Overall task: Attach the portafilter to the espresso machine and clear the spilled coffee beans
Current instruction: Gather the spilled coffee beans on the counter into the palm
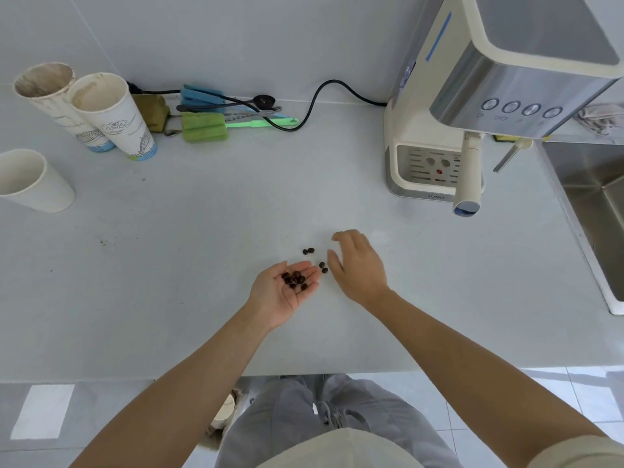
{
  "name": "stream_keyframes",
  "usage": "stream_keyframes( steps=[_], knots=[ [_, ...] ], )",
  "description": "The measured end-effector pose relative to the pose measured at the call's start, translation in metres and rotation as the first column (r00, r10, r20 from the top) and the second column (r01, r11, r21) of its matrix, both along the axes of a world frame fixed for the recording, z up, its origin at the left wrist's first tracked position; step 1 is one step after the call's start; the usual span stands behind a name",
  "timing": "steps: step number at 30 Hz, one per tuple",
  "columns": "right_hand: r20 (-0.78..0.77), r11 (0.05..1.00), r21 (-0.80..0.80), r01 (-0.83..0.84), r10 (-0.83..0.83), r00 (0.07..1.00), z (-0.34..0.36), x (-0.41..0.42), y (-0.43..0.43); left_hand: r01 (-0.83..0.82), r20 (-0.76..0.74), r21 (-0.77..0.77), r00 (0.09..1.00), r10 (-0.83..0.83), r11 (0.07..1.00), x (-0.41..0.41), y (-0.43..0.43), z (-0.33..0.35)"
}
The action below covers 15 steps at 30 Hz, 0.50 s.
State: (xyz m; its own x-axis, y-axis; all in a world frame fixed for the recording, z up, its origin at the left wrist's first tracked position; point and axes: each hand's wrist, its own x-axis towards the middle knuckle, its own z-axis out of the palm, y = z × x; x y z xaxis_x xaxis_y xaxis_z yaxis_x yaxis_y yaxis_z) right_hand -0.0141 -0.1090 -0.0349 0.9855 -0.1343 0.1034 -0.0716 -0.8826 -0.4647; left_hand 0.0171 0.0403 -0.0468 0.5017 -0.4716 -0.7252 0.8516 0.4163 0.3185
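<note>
My left hand lies palm up on the counter and cups several dark coffee beans. More loose beans lie on the counter: two just beyond the fingertips and two between my hands. My right hand hovers palm down beside them with its fingers spread and holds nothing. The cream and steel espresso machine stands at the back right. The portafilter's cream handle sticks out from under its brew head, over the drip tray.
Two used paper cups and a plain white cup stand at the left. Sponges, brushes and a black power cord lie along the back wall. A steel sink is at the right. The counter's front edge runs below my forearms.
</note>
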Motion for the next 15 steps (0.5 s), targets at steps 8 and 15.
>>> stream_keyframes(
  steps=[8, 15],
  knots=[
    [-0.583, 0.785, 0.131, 0.605, -0.432, 0.688, -0.021, -0.008, -0.031, 0.022, -0.021, 0.015, 1.0, -0.022, 1.0, -0.001, 0.022, -0.006],
    [-0.631, 0.724, 0.212, 0.657, -0.412, 0.657, -0.025, 0.013, -0.014, 0.055, -0.011, 0.009, 0.998, -0.055, 0.998, 0.001, 0.028, -0.009]
  ],
)
